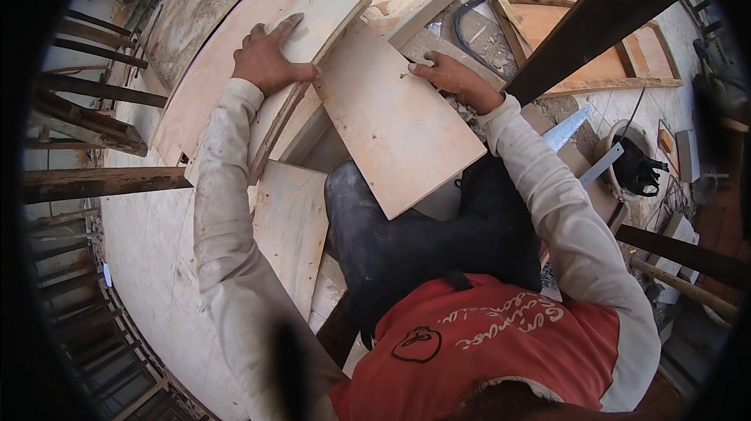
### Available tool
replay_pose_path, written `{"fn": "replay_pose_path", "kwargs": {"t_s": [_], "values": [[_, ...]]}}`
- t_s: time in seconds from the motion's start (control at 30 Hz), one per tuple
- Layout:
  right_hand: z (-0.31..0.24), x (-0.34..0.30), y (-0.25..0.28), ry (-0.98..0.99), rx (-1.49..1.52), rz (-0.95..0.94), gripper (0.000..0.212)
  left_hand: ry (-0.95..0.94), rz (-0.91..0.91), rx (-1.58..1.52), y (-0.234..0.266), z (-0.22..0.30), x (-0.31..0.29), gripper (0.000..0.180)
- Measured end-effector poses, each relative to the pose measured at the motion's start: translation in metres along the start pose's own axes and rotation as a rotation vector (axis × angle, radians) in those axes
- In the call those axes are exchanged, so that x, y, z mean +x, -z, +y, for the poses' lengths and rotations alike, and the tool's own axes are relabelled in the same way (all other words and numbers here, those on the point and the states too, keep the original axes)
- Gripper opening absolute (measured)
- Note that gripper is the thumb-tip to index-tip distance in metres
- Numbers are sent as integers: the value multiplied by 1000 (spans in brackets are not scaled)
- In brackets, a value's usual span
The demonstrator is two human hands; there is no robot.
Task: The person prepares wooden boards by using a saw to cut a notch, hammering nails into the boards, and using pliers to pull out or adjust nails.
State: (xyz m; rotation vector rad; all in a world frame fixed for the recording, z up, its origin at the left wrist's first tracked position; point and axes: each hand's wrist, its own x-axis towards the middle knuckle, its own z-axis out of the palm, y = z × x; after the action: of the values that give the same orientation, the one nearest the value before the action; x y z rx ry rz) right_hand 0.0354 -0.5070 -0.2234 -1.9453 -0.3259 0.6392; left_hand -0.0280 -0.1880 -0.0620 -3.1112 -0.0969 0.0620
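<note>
- A rectangular pale board [395, 120] is seen slanting between two hands, its near end above dark trousers [422, 245].
- A longer pale board [336, 3] is covered by the left hand [266, 60], its fingers spread open and its thumb pointed toward the rectangular board.
- The right hand [463, 83] is placed at the rectangular board's right edge, thumb extended; whether the edge is gripped from beneath cannot be told.
- Both boards' faces are marked by faint stains and small dark spots.
- Another wooden board [289, 225] is seen beside the left knee, above a pale tiled floor [156, 241] streaked with dirt.
- At upper right, a wood-framed panel [547, 26] is laid on the tiles near a dark cable [463, 26], partly crossed by a dark post [606, 18].
- A saw blade [569, 128] is pictured near a bucket [616, 134] holding dark material.
- The room's left side is lined with dark timbers [109, 180].
</note>
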Motion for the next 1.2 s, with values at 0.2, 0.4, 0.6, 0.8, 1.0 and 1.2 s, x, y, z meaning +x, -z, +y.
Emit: {"fn": "replay_pose_path", "kwargs": {"t_s": [0.2,0.4,0.6,0.8,1.0,1.2], "values": [[1,34,-44,-139,529,-111,23,-10,55,-6,-13,-9,-11,110],[6,12,-77,-19,453,162,29,-77,31,-219,30,11,-26,103],[-14,-17,-67,78,485,274,31,-122,182,-185,48,-11,-74,98],[-37,-37,-19,196,219,515,35,-190,266,-180,79,-11,-75,96],[-28,-32,1,133,-326,923,47,-395,361,-38,9,-54,-34,100],[-12,-28,21,99,-179,938,48,-220,119,122,-114,-35,-51,108]]}}
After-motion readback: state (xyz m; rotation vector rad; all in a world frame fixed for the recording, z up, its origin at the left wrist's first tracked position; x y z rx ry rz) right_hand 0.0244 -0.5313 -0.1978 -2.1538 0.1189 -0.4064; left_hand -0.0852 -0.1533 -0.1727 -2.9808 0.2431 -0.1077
